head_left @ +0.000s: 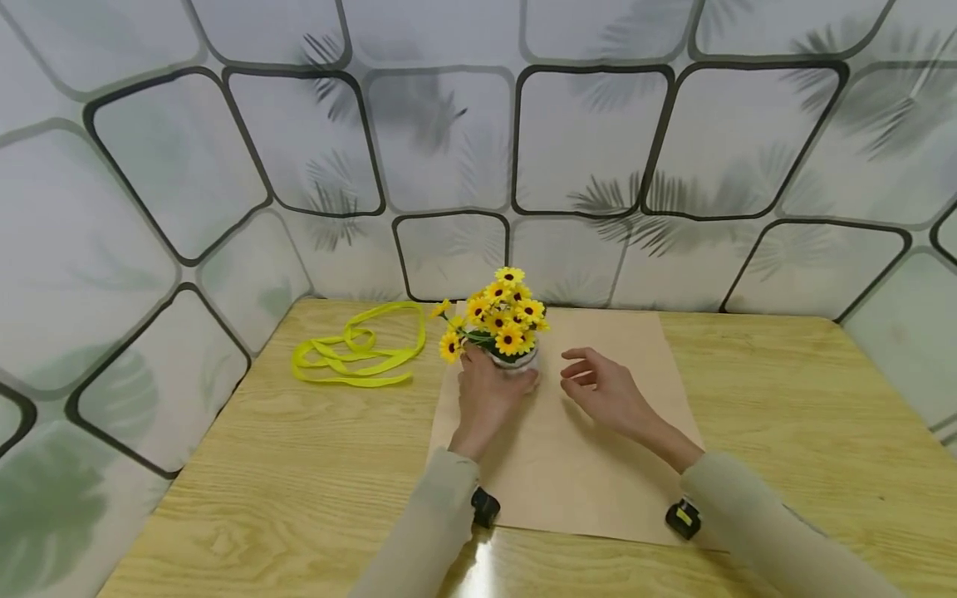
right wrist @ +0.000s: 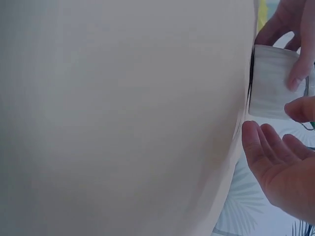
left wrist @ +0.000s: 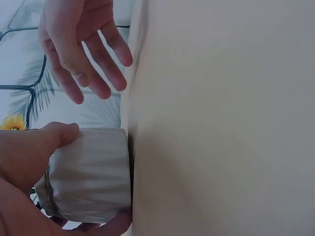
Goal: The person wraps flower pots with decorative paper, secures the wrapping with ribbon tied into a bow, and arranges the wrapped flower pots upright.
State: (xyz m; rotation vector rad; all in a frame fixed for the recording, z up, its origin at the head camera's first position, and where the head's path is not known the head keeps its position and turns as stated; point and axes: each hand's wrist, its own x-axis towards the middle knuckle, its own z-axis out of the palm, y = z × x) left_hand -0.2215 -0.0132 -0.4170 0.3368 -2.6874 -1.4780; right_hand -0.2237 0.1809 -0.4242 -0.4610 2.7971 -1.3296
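Observation:
A small white pot [left wrist: 91, 174] of yellow flowers [head_left: 503, 311] with dark centres stands at the far part of a brown paper sheet [head_left: 583, 465]. My left hand [head_left: 489, 394] grips the pot from its left side, thumb across the front and fingers curled behind it. To the right of the pot is my right hand [head_left: 609, 394], its fingers loosely bent and nothing held. In the right wrist view the right hand's fingertips [right wrist: 250, 130] are close beside the pot's wall. Cord is tied round the pot's upper part.
A loosely looped yellow ribbon [head_left: 359, 357] lies on the wooden table [head_left: 299, 482], left of the paper. Behind the table's far edge hangs a patterned curtain [head_left: 591, 141], which also runs along the left side. Small black cameras are strapped at both wrists.

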